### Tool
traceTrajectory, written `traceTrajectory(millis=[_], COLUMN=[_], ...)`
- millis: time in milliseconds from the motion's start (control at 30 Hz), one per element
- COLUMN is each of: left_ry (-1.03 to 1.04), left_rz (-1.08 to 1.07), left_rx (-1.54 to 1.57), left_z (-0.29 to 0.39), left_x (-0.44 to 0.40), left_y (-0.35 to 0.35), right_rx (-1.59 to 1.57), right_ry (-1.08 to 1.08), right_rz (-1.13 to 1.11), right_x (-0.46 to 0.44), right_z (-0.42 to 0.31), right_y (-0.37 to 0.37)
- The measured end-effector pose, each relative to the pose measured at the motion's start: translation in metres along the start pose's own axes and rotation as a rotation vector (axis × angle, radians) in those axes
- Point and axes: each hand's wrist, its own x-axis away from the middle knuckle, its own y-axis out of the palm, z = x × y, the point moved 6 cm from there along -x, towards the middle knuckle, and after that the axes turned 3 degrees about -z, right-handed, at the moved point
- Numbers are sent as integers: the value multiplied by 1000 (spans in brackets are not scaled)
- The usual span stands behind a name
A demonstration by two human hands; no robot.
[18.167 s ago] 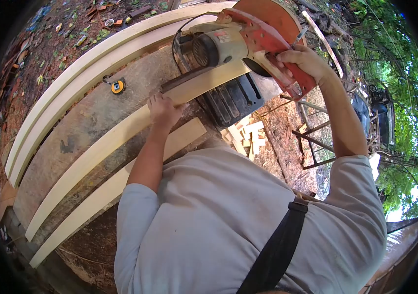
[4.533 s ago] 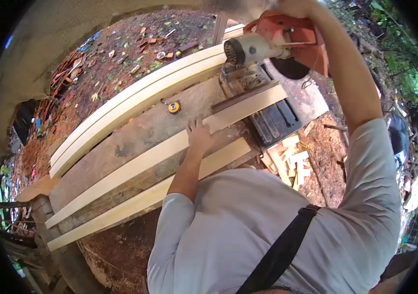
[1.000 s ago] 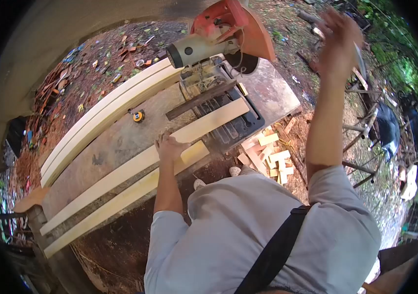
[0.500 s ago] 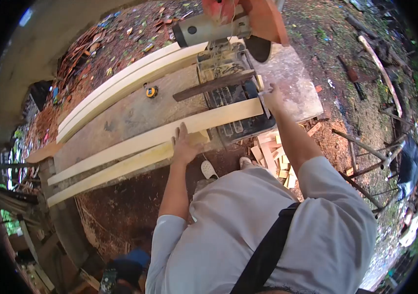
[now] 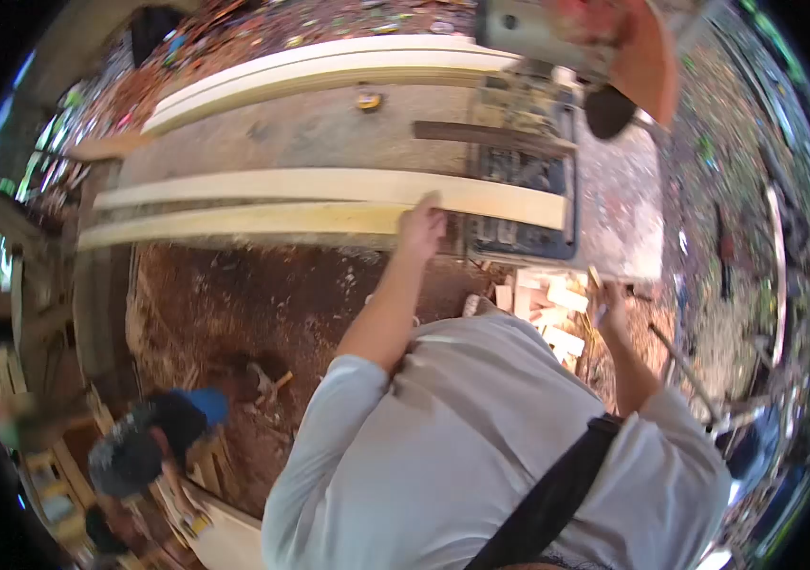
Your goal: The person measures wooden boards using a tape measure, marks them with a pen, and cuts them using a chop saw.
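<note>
From the head view, the only one I have, my right hand (image 5: 611,309) is what has just moved: half a second ago it was at the sawn end of the long board (image 5: 348,185), and now it is past the near edge of the worktop (image 5: 301,123), close to the right corner and just beside the offcut pile (image 5: 557,313). It looks closed around a small pale piece (image 5: 595,275), though blur keeps me from saying exactly what that is. My left hand (image 5: 419,233) lies at the board's near side with a fingertip over its edge; I cannot tell whether it grips or only rests.

The long board runs lengthwise between the far and near edges, its right end on the saw base (image 5: 524,169), short of the worktop's right edge. It is now apart from the dark strip (image 5: 490,138), which it lay along a few seconds ago. The saw (image 5: 538,33) is raised clear above. I judge the work is between cuts, with scrap being cleared. The second board (image 5: 263,220) lies along the near edge.
</note>
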Motion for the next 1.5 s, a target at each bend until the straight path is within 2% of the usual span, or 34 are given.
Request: traceTrajectory(millis=[33,67,100,167,233,267,300,367,400,433,500,533,567,600,667,700,767,800,833,867,900,933,1000,1100,1167,1200,1233,1267,1333,1367,1400,1433,1500], left_ry=[-42,42,132,147,107,63,16,-167,-214,-265,-265,-51,101,252,215,272,343,366,384,398,415,434,470,468,583,636,685,721,803,853,889,928,1012], left_rz=[10,80,139,106,135,106,73,-105,-155,-209,-142,-236,-252,-271,-90,73,260,237,205,278,350,375,362,402,307,340,376,421,516,561,516,469,409], left_rx=[-18,145,313,273,245,233,213,110,109,107,184,53,79,109,601,600,585,545,506,491,472,499,518,352,415,396,374,406,385,333,316,302,248], left_z=[-3,-2,1,-4,1,-2,-6,-33,-42,-46,-27,-15,-2,10,64,104,163,186,206,221,232,246,264,291,321,334,349,364,396,412,429,448,483], left_x=[-8,-6,-4,-13,8,17,27,34,50,72,130,134,119,105,94,100,111,114,114,116,114,126,130,132,160,171,191,209,252,272,282,290,295], left_y=[-1,10,24,22,25,21,18,-1,-3,-1,14,2,-22,-47,-112,-142,-203,-230,-250,-273,-285,-268,-259,-250,-226,-216,-202,-189,-152,-129,-113,-104,-91], right_rx=[705,1408,964,808,549,576,571,107,122,106,281,222,-66,369,302,370,419,389,454,491,723,947,1489,1281,1018,877,854,945,723,1040,1356,1292,1454], right_ry=[-24,-104,-580,-571,-484,-301,-316,-7,17,-4,62,38,142,-6,57,-32,62,-83,56,206,175,179,188,135,-411,-444,-445,-323,-293,-161,-66,-92,-173], right_rz=[130,261,274,278,251,272,260,355,224,227,146,65,-117,370,204,234,380,342,516,678,852,1046,1232,1319,1586,1698,1698,1543,1391,1308,1221,1276,1238], right_x=[29,49,32,27,9,6,7,13,11,8,-7,-29,-9,15,47,67,112,137,154,172,184,199,217,223,234,236,234,222,189,178,173,166,141], right_z=[-34,-54,-29,-34,-26,-37,-51,-52,-56,-50,-24,3,5,-11,-20,-32,-66,-81,-95,-109,-131,-152,-166,-126,-107,-94,-82,-67,-13,-7,-10,-1,4], right_y=[21,37,-10,-4,5,28,61,122,143,143,111,59,69,80,69,51,14,-9,-55,-102,-133,-161,-174,-156,-119,-117,-122,-126,-150,-123,-64,-48,-41])
